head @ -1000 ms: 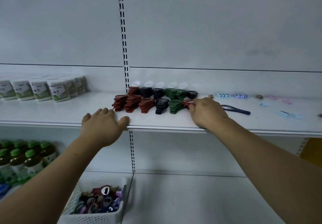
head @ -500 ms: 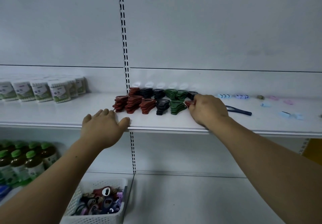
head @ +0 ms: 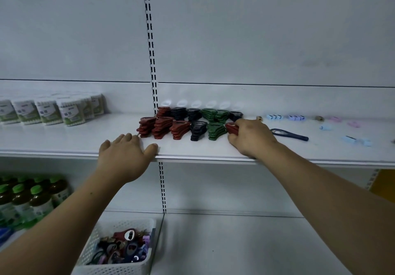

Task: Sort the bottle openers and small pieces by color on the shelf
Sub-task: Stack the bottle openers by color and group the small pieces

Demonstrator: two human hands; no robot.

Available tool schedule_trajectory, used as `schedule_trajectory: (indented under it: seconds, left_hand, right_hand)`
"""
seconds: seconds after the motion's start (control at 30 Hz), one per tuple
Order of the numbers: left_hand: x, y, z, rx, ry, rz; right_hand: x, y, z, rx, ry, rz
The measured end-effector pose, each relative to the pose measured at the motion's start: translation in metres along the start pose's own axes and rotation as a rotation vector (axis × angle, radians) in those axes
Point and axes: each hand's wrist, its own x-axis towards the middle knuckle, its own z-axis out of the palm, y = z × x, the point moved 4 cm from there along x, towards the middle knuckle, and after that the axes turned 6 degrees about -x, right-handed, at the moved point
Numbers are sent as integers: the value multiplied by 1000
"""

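1. The bottle openers are seen as flat, loop-headed pieces piled in short stacks on the shelf point(head: 320, 152), in 2 rows at mid-frame. The red stacks point(head: 162, 125) stand at the left, the black stacks point(head: 197, 130) next, and the green stacks point(head: 215, 130) to the right.
2. A small red pile point(head: 232, 127) is gripped by the right hand point(head: 253, 139), just right of the front green stack. The fingers are curled round it.
3. The left hand point(head: 124, 155) is laid flat on the shelf's front edge, just below the leftmost red stack. Its fingers are straight and slightly apart, and nothing is held.
4. The small pieces point(head: 295, 117) are spread toward the right edge of the frame in light blue, purple and pink groups. A dark blue opener point(head: 288, 134) lies alone between them and the right hand.
5. A strip of shelf surface shows between the stacks and the front lip. A wider stretch shows between the red stacks and the white tubs point(head: 70, 112) at the left.
6. A white basket point(head: 119, 268) of mixed openers is seen at the bottom of the frame, with green-capped bottles point(head: 38, 200) at the lower left.
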Motion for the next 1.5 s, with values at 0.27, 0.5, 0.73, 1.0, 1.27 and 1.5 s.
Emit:
schedule_trajectory:
  seconds: [0.27, 0.5, 0.73, 1.0, 1.27, 1.5]
  left_hand:
    - [1, -3, 2, 13, -1, -3]
    - [-1, -1, 0, -5, -7, -6]
    - [-3, 0, -3, -11, -43, -20]
    - [-3, 2, -37, -303, -42, -37]
    - [-8, 91, -67, -293, -45, 267]
    - [-41, 232, -39, -248, -88, 484]
  right_hand:
    - [0, -2, 0, 30, -41, -33]
    - [-5, -4, -1, 20, -64, -53]
    - [-9, -5, -3, 23, -104, -65]
    - [-14, 6, -33, 14, -86, -31]
    - [-24, 46, -48, 15, -151, 41]
    - [-49, 122, -55, 60, -143, 53]
